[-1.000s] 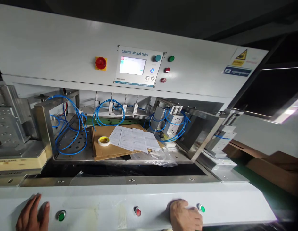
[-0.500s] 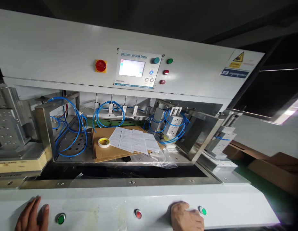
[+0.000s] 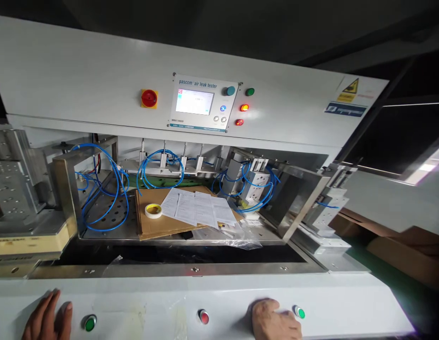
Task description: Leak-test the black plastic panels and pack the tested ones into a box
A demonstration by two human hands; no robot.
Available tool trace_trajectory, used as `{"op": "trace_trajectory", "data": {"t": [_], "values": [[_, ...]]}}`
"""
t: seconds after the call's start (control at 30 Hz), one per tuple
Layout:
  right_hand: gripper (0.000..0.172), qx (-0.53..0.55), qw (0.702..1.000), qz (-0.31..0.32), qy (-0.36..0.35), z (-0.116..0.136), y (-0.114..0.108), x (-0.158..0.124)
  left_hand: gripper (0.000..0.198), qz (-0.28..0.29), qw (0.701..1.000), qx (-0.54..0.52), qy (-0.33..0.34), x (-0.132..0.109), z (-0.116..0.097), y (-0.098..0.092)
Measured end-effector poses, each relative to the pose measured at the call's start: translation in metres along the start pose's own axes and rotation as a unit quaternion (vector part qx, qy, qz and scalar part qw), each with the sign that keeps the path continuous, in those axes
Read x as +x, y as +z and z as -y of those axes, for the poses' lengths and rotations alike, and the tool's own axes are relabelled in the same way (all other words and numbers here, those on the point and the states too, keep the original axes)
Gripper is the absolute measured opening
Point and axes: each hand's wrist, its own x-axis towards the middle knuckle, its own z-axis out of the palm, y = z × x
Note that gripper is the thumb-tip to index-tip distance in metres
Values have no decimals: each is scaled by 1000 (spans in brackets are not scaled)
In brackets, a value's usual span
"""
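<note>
My left hand [image 3: 46, 317] rests at the lower left on the white front panel [image 3: 148, 295], its fingers stretched and a little apart, holding nothing. Just to its right sits a green push button [image 3: 90, 323], untouched. On the same panel my right hand [image 3: 276, 320] lies with its fingers curled in, and nothing shows in it. A second green button [image 3: 299, 312] is right beside its knuckles, apart from them. Between the hands is a red button [image 3: 204, 317]. Above, the air leak tester's screen [image 3: 194, 101] is on, and a red indicator lamp [image 3: 244, 107] glows.
Inside the machine, cardboard sheets [image 3: 148, 226] carry printed papers [image 3: 196, 208] and a tape roll [image 3: 153, 211]. Clear plastic film [image 3: 242, 238] hangs over the front edge. Blue air hoses [image 3: 104, 229] loop around metal fixtures. A red rotary switch [image 3: 149, 98] is on the upper panel.
The red lamp beside the tester display has lit up, and the one below it looks brighter. Faint text on the screen differs. Both hands stay in place.
</note>
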Motion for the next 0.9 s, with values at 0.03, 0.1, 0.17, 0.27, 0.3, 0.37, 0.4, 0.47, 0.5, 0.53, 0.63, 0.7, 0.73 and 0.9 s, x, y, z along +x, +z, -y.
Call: {"op": "trace_trajectory", "data": {"t": [0.03, 0.1, 0.17, 0.27, 0.3, 0.37, 0.4, 0.47, 0.5, 0.53, 0.63, 0.7, 0.73, 0.9], "values": [[74, -6, 999, -19, 31, 4, 1, -1, 60, 2, 1000, 3, 1, 0, 1, 0], [71, -19, 996, -48, 77, 12, 3, -3, 59, 15, 1000, 16, 13, 3, 1, -2], [65, -33, 994, -55, 85, 16, 5, -5, 57, 37, 998, 31, 31, 8, 1, -9], [61, -42, 998, -39, 33, 8, 5, -21, 55, 53, 997, 51, 30, 18, -1, -19], [61, -36, 999, -25, -3, 2, 4, -33, 54, 56, 997, 52, 28, 21, -2, -22], [61, -10, 995, 25, -92, -14, -4, -71, 52, 61, 997, 49, 24, 26, -5, -26], [60, 8, 988, 59, -140, -21, -9, -95, 52, 64, 997, 45, 21, 28, -6, -28], [60, 45, 964, 126, -228, -34, -19, -146, 51, 72, 997, 38, 17, 30, -9, -29], [60, 61, 952, 147, -263, -39, -24, -168, 51, 76, 996, 34, 14, 30, -10, -29], [57, 75, 941, 162, -288, -44, -29, -186, 51, 79, 996, 33, 12, 31, -11, -29], [50, 95, 910, 188, -357, -51, -38, -210, 51, 78, 996, 40, 9, 31, -13, -27], [48, 79, 892, 195, -399, -55, -37, -205, 50, 73, 996, 48, 14, 31, -15, -24], [48, 67, 886, 194, -415, -58, -34, -200, 49, 70, 996, 52, 18, 31, -16, -22], [49, 88, 870, 129, -469, -73, 4, -189, 47, 53, 995, 80, 39, 32, -19, -9]]}}
